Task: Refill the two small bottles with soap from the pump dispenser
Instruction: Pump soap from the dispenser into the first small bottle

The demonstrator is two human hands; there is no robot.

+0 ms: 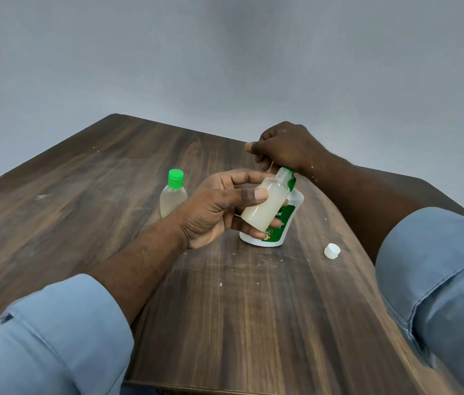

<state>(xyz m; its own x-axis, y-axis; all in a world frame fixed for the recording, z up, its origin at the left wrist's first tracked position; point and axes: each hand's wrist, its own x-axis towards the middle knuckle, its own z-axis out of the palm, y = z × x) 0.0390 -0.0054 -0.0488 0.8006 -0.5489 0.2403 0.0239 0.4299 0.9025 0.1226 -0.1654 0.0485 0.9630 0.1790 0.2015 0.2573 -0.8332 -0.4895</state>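
Observation:
My left hand (219,206) grips a small uncapped bottle (265,205) holding milky soap, tilted with its open neck up against the pump's nozzle. My right hand (285,146) is curled over the head of the white pump dispenser (288,220), which has a green label and green collar and stands on the table. The bottle and my fingers hide much of the dispenser. A second small bottle (172,196) with a green cap stands upright to the left, partly behind my left hand. A white cap (332,250) lies on the table to the right.
The brown wooden table (111,195) carries small white specks and smears. A grey wall rises behind it. Both of my forearms, in rolled-up blue sleeves, reach in from the bottom corners.

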